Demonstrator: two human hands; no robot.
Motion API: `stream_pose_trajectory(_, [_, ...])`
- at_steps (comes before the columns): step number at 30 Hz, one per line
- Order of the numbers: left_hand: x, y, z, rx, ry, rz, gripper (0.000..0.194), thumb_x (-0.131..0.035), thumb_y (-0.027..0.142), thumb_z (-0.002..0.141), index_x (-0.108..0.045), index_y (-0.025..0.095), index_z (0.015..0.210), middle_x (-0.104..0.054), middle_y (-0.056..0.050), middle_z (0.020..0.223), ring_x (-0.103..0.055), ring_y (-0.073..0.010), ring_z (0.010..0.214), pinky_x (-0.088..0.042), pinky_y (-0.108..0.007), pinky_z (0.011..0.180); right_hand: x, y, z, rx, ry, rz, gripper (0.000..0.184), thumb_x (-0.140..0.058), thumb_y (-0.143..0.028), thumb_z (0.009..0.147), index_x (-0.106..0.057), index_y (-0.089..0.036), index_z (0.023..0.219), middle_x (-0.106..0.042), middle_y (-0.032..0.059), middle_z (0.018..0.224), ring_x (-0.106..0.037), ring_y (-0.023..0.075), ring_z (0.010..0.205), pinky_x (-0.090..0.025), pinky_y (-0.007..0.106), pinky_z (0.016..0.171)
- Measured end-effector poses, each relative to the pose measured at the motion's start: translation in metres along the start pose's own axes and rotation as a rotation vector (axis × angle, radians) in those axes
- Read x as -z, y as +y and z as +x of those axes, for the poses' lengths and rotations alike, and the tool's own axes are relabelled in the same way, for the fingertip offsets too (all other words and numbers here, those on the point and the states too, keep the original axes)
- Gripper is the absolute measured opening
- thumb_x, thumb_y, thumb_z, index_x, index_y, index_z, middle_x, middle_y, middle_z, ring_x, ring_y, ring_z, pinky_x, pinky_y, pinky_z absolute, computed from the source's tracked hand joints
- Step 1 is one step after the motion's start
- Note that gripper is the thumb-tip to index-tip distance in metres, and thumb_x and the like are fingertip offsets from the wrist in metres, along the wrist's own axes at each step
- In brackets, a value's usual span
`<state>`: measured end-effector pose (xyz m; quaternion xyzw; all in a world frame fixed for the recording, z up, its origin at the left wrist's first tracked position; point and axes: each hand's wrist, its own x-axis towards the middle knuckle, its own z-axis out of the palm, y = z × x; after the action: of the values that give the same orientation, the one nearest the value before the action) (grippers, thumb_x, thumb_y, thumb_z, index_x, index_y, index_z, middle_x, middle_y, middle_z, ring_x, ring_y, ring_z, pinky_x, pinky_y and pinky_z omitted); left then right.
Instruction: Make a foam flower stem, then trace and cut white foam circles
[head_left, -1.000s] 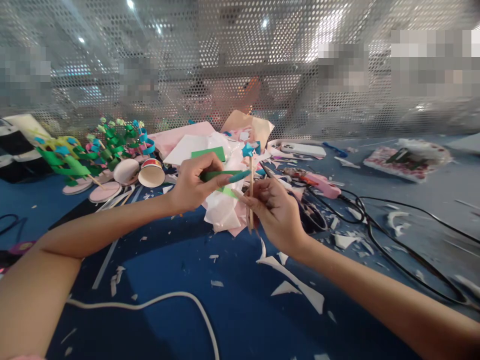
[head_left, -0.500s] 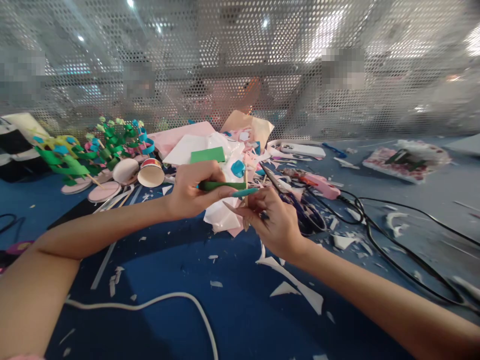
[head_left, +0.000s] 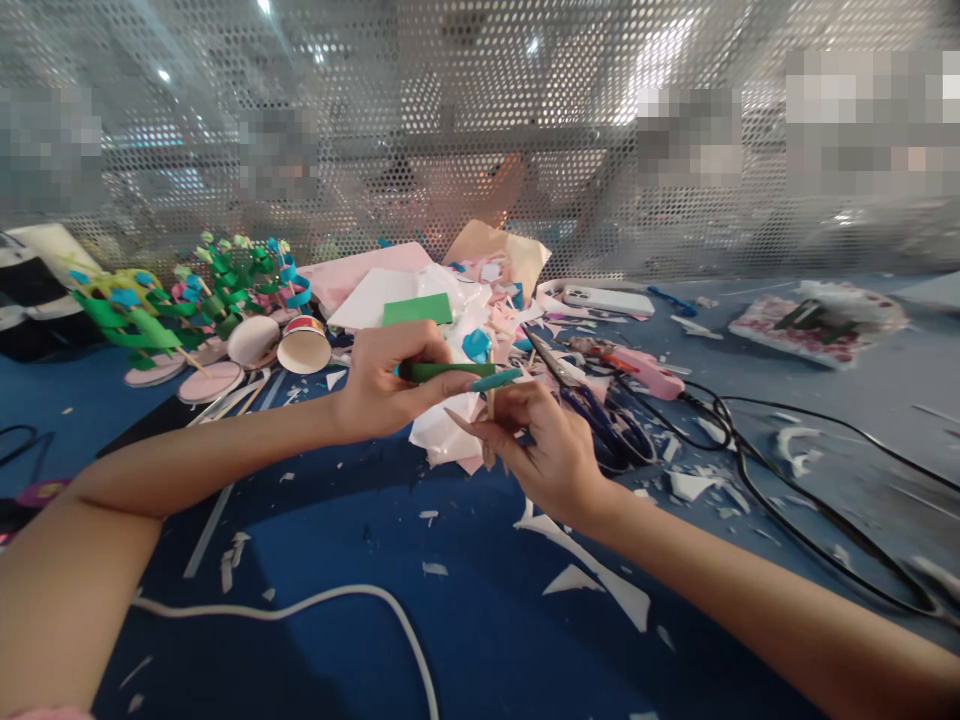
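My left hand is closed in a pinch on a green paper strip, held level above the table. A teal pointed piece shows at the thumb tip; whether it is paper or a nail I cannot tell. My right hand pinches a thin wooden stick that stands upright and meets the strip's right end. A crumpled blue piece shows beside the stick's top; I cannot tell whether it is attached. Behind my left hand lies a green paper rectangle.
Scissors and a pink glue gun with a black cord lie to the right. Green and blue paper plants and a paper cup stand left. A white cable and paper scraps lie in front.
Both hands keep nearly the same place and grip. The teal piece and the right fingers have shifted very slightly; the whole view has moved a little.
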<state>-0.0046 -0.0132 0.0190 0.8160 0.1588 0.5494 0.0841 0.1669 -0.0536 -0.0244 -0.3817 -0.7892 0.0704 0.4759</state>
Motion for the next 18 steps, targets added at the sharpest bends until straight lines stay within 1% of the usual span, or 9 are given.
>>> stream_pose_trajectory(3, [-0.0001,0.0002,-0.0004,0.02,-0.007,-0.004,0.031,-0.063,0.036,0.076,-0.047,0.018,0.056,-0.04,0.005,0.047,-0.032,-0.006,0.043,-0.025,-0.023,0.041,0.0003,-0.001,0.0009,0.035,0.019,-0.005,0.023,-0.047,-0.042,0.087,-0.039,-0.023,0.076,-0.063,-0.0005,0.057,-0.056,0.0112,0.045,-0.04,0.021,0.045])
stream_pose_trajectory(5, [-0.0003,0.0005,-0.0004,0.029,-0.011,-0.017,0.031,-0.063,0.037,0.076,-0.048,0.018,0.056,-0.04,0.005,0.047,-0.032,-0.006,0.043,-0.025,-0.024,0.041,0.0001,-0.0011,0.0006,0.043,0.009,0.02,0.021,-0.048,-0.039,0.087,-0.039,-0.023,0.077,-0.062,-0.001,0.056,-0.057,0.0115,0.045,-0.041,0.021,0.045])
stream_pose_trajectory(10, [-0.0011,0.0006,0.0006,-0.003,0.009,-0.028,0.03,-0.064,0.034,0.076,-0.048,0.018,0.056,-0.04,0.005,0.047,-0.032,-0.0054,0.042,-0.024,-0.023,0.04,-0.0004,-0.0016,-0.002,-0.041,-0.075,0.123,0.019,-0.051,-0.034,0.086,-0.038,-0.023,0.078,-0.061,-0.0025,0.054,-0.059,0.0123,0.045,-0.042,0.021,0.046])
stream_pose_trajectory(13, [-0.0013,0.0005,0.0014,-0.024,0.019,-0.035,0.031,-0.066,0.033,0.074,-0.047,0.017,0.055,-0.039,0.006,0.046,-0.03,-0.0048,0.041,-0.024,-0.022,0.039,-0.0003,-0.0031,-0.0026,-0.052,-0.083,0.158,0.018,-0.052,-0.033,0.085,-0.038,-0.023,0.078,-0.061,-0.0032,0.054,-0.059,0.0115,0.044,-0.04,0.02,0.044])
stream_pose_trajectory(18, [-0.0019,0.0004,0.0015,0.057,0.008,-0.027,0.036,-0.065,0.039,0.074,-0.044,0.018,0.053,-0.038,0.005,0.045,-0.029,-0.0054,0.042,-0.023,-0.023,0.04,0.0004,-0.0057,-0.0018,-0.047,-0.078,0.153,0.018,-0.049,-0.035,0.086,-0.038,-0.024,0.077,-0.06,-0.0037,0.052,-0.058,0.0107,0.043,-0.039,0.019,0.043])
